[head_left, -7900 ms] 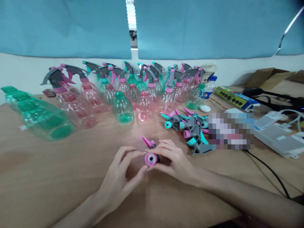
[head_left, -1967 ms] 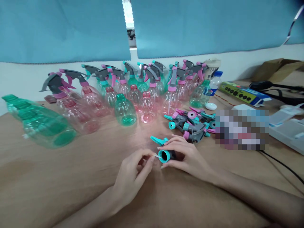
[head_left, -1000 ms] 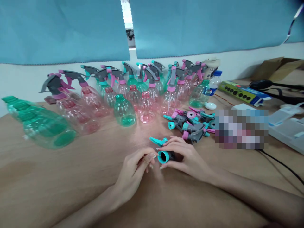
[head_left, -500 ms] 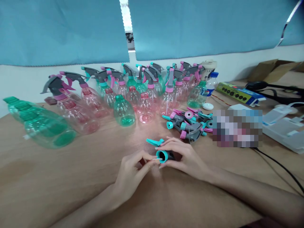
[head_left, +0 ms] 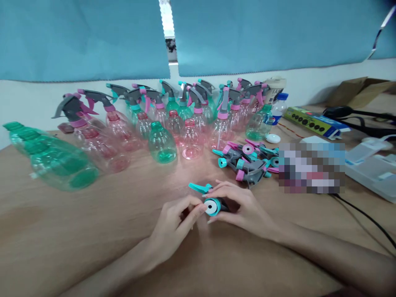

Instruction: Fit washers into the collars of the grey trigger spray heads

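Near the table's middle, my right hand (head_left: 243, 206) grips a grey and teal trigger spray head (head_left: 223, 205), its collar facing left and its teal trigger pointing up and left. A white ring-shaped washer (head_left: 210, 207) with a dark centre hole lies at the mouth of the collar. My left hand (head_left: 182, 214) pinches the washer's left edge between thumb and forefinger. Whether the washer is seated inside the collar I cannot tell. Just beyond my right hand is a pile of loose spray heads (head_left: 252, 172) in grey, pink and teal.
Several pink and green spray bottles (head_left: 162, 142) stand along the back, many with spray heads fitted. Green bottles (head_left: 62, 165) are at the left. On the right are a soda bottle (head_left: 279, 108), a long box (head_left: 312, 121), a clear plastic case (head_left: 371, 169) and a black cable (head_left: 365, 218).
The washer, edge-on before in my left fingers, now faces outward against the collar's mouth and covers the dark opening. My right hand keeps its hold on the spray head.
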Action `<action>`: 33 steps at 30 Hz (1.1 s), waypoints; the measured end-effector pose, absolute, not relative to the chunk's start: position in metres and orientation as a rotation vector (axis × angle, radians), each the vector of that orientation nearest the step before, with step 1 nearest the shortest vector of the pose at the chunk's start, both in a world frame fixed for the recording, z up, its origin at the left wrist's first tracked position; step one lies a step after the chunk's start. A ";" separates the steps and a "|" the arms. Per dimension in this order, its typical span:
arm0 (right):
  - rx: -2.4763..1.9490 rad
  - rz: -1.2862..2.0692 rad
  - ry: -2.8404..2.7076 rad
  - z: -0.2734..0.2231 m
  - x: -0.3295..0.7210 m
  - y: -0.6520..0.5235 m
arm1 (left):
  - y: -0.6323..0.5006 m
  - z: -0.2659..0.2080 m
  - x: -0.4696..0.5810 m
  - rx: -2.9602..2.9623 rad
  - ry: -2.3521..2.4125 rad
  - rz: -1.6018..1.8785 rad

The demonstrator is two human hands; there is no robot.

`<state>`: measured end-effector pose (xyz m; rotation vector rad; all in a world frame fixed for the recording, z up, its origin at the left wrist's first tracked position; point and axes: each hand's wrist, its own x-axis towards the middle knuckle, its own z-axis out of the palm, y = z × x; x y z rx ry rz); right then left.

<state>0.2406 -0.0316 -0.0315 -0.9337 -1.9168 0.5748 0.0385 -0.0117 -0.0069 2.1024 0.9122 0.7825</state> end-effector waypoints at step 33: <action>-0.893 0.741 -1.878 -0.027 0.243 -0.038 | -0.020 -0.012 0.038 2.832 0.513 1.141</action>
